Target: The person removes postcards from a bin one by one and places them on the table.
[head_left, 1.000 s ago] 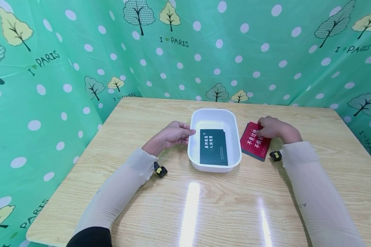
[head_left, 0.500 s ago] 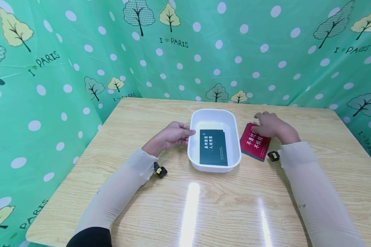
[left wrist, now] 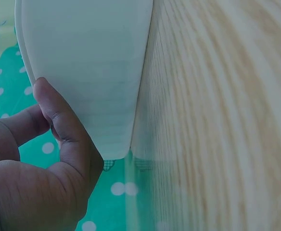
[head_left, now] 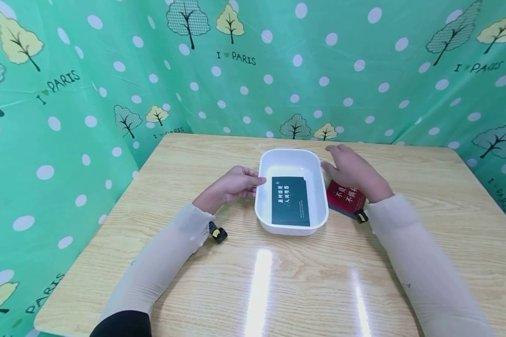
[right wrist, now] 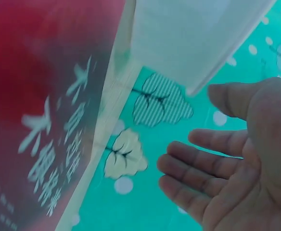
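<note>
A white plastic basin (head_left: pixel 292 161) stands on the table, and a small stack of dark green booklets (head_left: pixel 290 201) with white lettering lies inside it. My left hand (head_left: pixel 235 185) pinches the basin's left rim, thumb on top and fingers beneath; the left wrist view shows the same grip on the basin wall (left wrist: pixel 90 62). My right hand (head_left: pixel 352 171) hovers near the basin's right side, fingers spread and holding nothing. Below it lies a red booklet (head_left: pixel 345 199) on top of a dark one, partly hidden by the hand. In the right wrist view the right hand (right wrist: pixel 236 159) is apart from the basin.
The light wooden table (head_left: pixel 219 281) carries the basin and booklets. Behind and to the left hangs a green curtain (head_left: pixel 244 93) with trees and dots. Small black cameras (head_left: pixel 218 232) sit at both wrists.
My right hand has lifted off the red booklet and moved left towards the basin's right rim. The left hand and the basin have stayed in place.
</note>
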{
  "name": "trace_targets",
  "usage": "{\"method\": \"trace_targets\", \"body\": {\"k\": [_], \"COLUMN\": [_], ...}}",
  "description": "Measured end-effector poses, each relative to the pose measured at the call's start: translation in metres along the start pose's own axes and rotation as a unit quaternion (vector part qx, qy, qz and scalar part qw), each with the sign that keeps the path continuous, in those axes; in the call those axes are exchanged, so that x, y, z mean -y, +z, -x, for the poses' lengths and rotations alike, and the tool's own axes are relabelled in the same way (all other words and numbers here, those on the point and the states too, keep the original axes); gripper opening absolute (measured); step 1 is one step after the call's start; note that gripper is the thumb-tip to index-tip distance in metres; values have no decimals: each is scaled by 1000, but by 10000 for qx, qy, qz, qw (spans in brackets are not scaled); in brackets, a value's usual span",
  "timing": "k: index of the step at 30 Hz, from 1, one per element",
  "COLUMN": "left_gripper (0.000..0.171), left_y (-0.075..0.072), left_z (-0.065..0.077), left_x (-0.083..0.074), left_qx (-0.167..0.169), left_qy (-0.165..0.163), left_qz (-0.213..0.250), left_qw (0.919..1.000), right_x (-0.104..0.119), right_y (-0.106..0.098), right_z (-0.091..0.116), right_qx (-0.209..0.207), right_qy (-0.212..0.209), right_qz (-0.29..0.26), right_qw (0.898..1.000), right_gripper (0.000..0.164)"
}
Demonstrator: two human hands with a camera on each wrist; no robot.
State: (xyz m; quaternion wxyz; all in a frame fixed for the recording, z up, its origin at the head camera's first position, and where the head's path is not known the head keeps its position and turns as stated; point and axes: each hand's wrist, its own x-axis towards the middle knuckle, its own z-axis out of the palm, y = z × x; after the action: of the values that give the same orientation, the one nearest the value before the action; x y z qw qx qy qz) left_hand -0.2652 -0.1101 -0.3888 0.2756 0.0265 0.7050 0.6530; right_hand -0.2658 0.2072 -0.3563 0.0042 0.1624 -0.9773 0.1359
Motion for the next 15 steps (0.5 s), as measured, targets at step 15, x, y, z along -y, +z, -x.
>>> {"method": "trace_targets", "body": {"k": [15], "left_gripper": [20], "left_y": [0], "left_z": [1], "left_x": [0], "left_qx": [-8], "left_qy": [-11], "left_qz": [31], "left_qw": [10000], "right_x": [49], "right_y": [21], "right_z": [0], "right_qx": [-317], "right_qy": [-733], "right_qz": [109], "right_qw": [9967], "right_gripper": [78]}}
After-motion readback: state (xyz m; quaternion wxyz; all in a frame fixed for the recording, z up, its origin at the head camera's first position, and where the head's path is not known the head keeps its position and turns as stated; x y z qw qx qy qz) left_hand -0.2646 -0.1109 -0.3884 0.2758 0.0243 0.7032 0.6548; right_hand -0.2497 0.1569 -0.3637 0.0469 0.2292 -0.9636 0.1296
